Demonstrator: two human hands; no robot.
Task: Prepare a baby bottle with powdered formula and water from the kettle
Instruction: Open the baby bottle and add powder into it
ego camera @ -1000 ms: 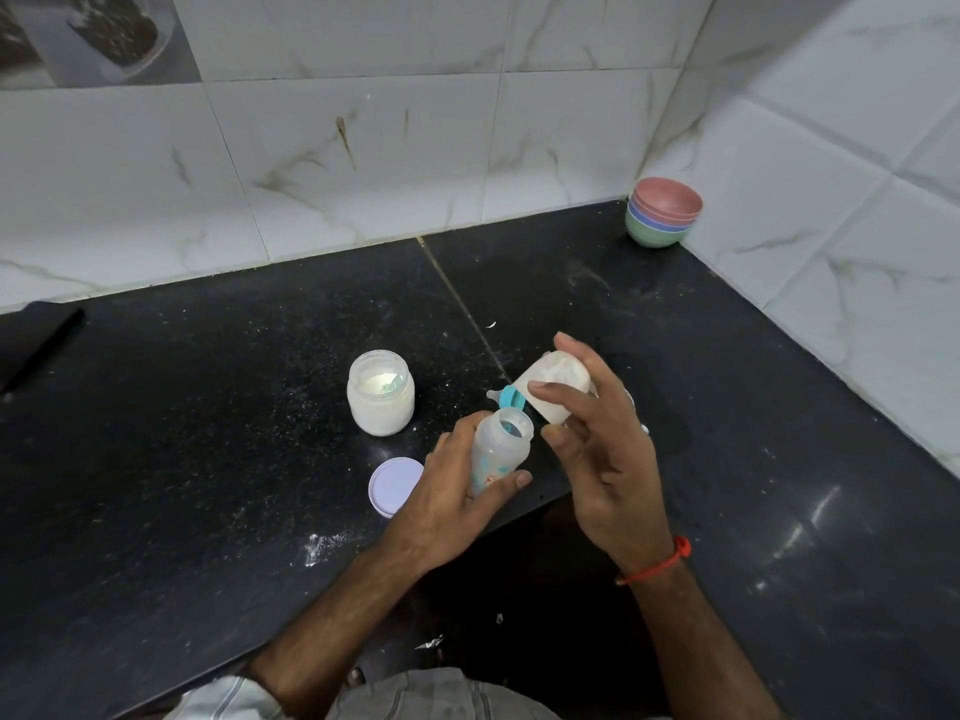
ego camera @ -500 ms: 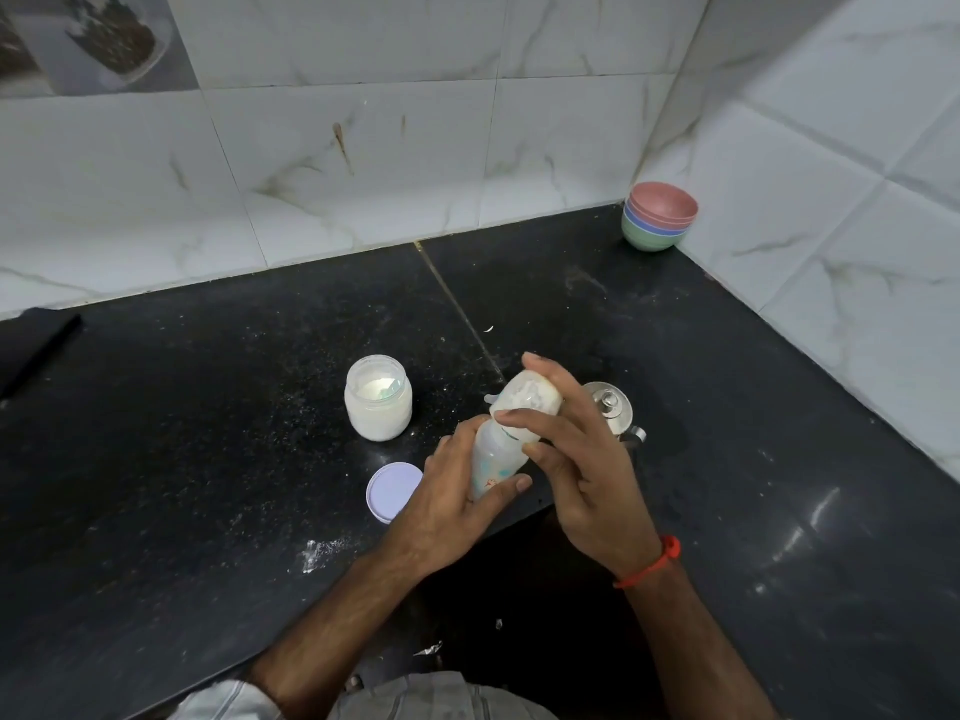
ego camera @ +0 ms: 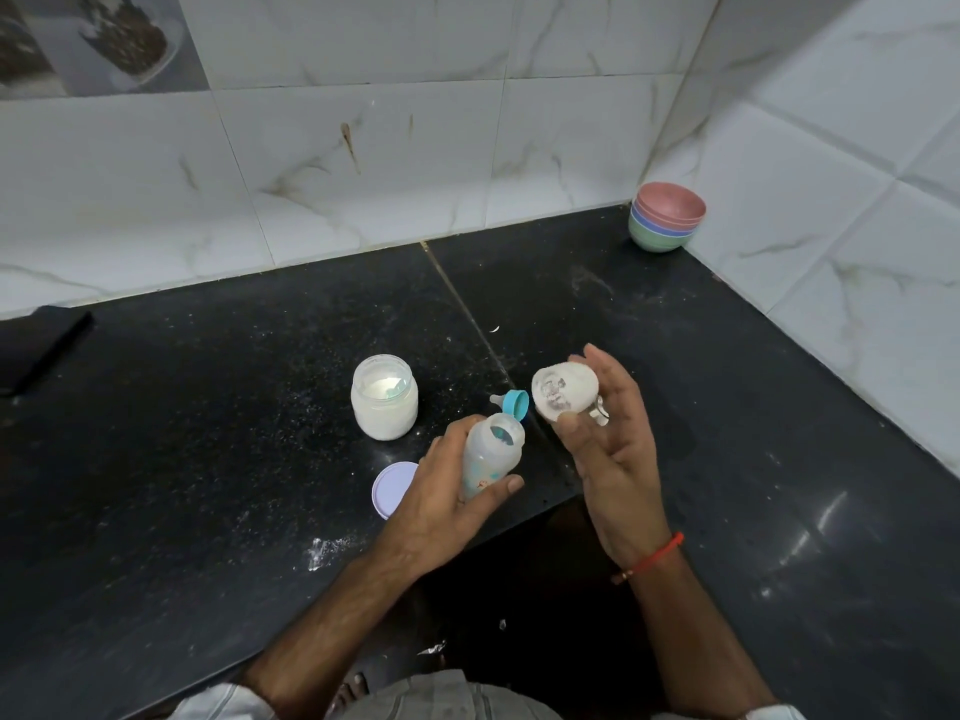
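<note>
My left hand point(ego camera: 441, 511) grips a small clear baby bottle point(ego camera: 488, 459), tilted a little, with its mouth open and facing up. My right hand point(ego camera: 618, 459) pinches a white, powder-dusted dome cap point(ego camera: 563, 394) between thumb and fingers. It holds the cap just right of the bottle's mouth, with the hollow side towards me. The blue screw ring with its teat point(ego camera: 516, 403) lies on the black counter point(ego camera: 208, 459) right behind the bottle. An open glass jar of white formula powder point(ego camera: 384, 397) stands to the left. A bit of shiny metal point(ego camera: 600, 410) shows behind my right fingers.
The jar's lavender lid point(ego camera: 392, 488) lies flat by my left wrist. A stack of coloured bowls point(ego camera: 666, 215) sits in the back right corner. A dark flat object point(ego camera: 36, 345) lies at the far left. Spilled powder point(ego camera: 324, 550) dots the counter near its front edge.
My right hand had the cap tipped over the bottle's mouth half a second ago. It has since drawn the cap back to the right and turned its hollow side towards me.
</note>
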